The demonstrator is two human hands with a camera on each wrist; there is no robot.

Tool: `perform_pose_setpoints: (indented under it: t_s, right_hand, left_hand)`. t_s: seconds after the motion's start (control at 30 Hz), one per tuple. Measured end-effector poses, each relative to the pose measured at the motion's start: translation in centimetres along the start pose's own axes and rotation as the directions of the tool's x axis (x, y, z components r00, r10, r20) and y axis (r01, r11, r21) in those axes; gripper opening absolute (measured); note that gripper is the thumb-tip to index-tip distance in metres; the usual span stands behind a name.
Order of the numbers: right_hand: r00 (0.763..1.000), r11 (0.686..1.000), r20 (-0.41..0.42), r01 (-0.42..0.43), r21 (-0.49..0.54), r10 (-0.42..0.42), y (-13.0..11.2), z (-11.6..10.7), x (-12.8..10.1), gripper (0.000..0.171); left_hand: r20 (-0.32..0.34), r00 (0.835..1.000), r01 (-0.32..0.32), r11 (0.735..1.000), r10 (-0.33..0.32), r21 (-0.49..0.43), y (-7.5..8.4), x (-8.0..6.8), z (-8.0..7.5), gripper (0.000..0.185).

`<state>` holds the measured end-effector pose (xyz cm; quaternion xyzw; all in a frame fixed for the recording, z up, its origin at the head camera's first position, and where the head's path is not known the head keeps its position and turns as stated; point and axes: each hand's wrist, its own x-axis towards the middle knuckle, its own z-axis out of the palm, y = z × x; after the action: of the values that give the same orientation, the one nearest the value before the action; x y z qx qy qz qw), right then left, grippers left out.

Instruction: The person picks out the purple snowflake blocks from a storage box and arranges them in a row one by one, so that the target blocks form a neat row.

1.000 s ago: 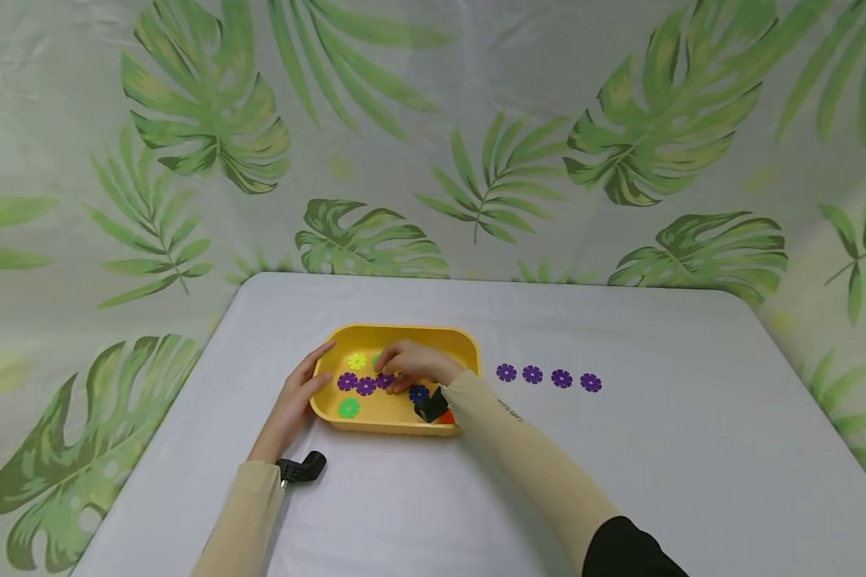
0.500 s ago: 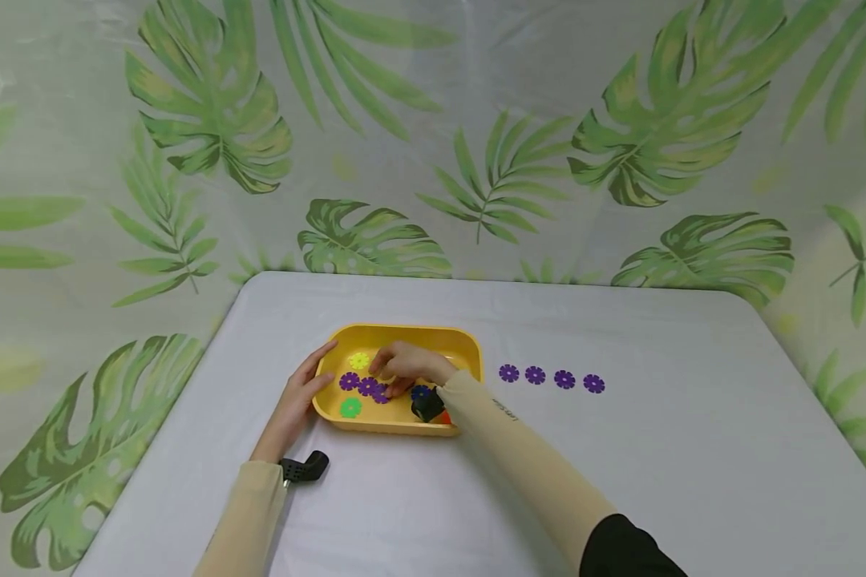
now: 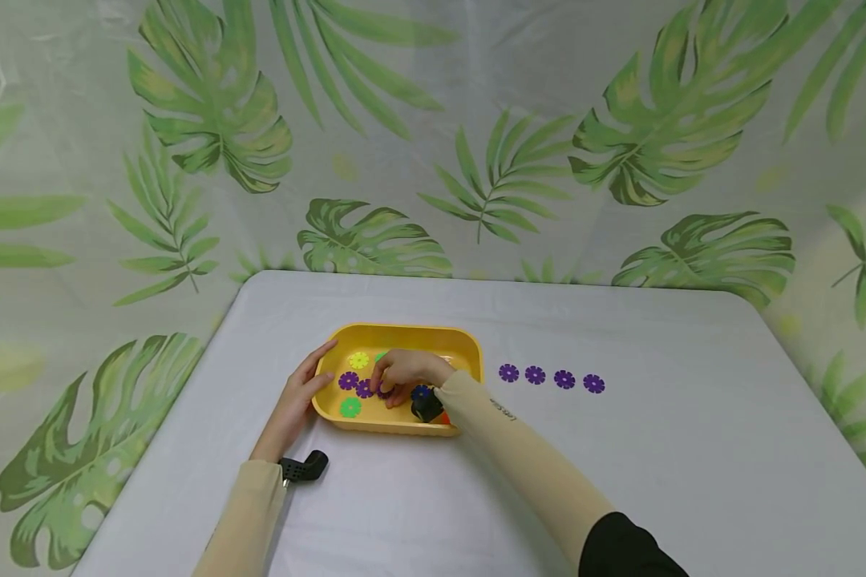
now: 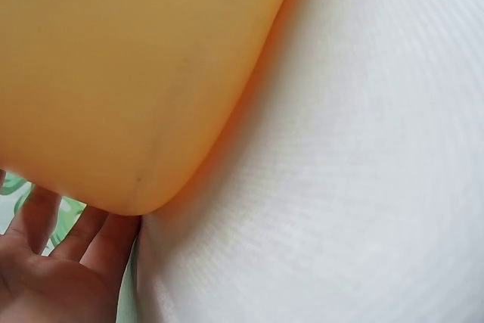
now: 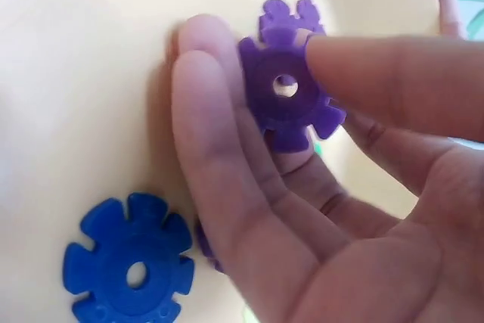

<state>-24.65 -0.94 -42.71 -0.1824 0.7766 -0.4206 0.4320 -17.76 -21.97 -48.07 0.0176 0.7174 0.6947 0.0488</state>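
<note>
A yellow tray sits on the white table and holds loose flower-shaped discs: yellow, purple, green and blue. My right hand reaches into the tray. In the right wrist view this right hand pinches a purple disc between thumb and fingers, just above the tray floor. A blue disc lies below it. My left hand rests with straight fingers against the tray's left wall. The left wrist view shows that left hand beside the tray's outer wall.
Several purple discs lie in a row on the table right of the tray. The white tablecloth stretches wide to the right and front. A leaf-print curtain hangs behind and beside the table. Black wrist cameras sit on both forearms.
My right hand has drawn slightly nearer inside the tray and taken one purple disc from the short purple row there. The left hand and the tray have stayed put.
</note>
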Motion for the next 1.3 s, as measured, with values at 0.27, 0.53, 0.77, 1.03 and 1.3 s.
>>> perform_pose_setpoints:
  t_s: [0.27,0.53,0.77,1.03,1.3]
  right_hand:
    - [0.991,0.990,0.007,0.137,0.015,-0.137,0.2,-1.4,-1.4,0.021]
    - [0.959,0.960,-0.062,0.279,0.007,-0.278,1.5,-4.8,-5.9,0.023]
    - [0.949,0.965,-0.185,0.262,0.020,-0.254,5.2,-8.5,-10.4,0.027]
    - [0.922,0.973,-0.340,0.220,0.070,-0.184,12.5,-12.4,-16.0,0.027]
    - [0.884,0.974,-0.463,0.151,0.167,-0.058,20.4,-14.7,-21.3,0.034]
  left_hand:
    - [-0.005,1.000,0.012,1.000,-0.012,-0.002,-0.2,0.0,0.0,0.052]
    - [-0.010,1.000,0.012,1.000,-0.012,0.015,-0.1,-0.1,0.1,0.051]
    - [-0.011,1.000,0.001,1.000,-0.001,0.013,-0.2,-0.3,0.0,0.051]
    - [-0.002,1.000,-0.004,1.000,0.004,0.005,-0.3,-0.3,-0.1,0.051]
    - [-0.008,1.000,0.005,1.000,-0.005,0.017,-0.3,-0.3,0.0,0.051]
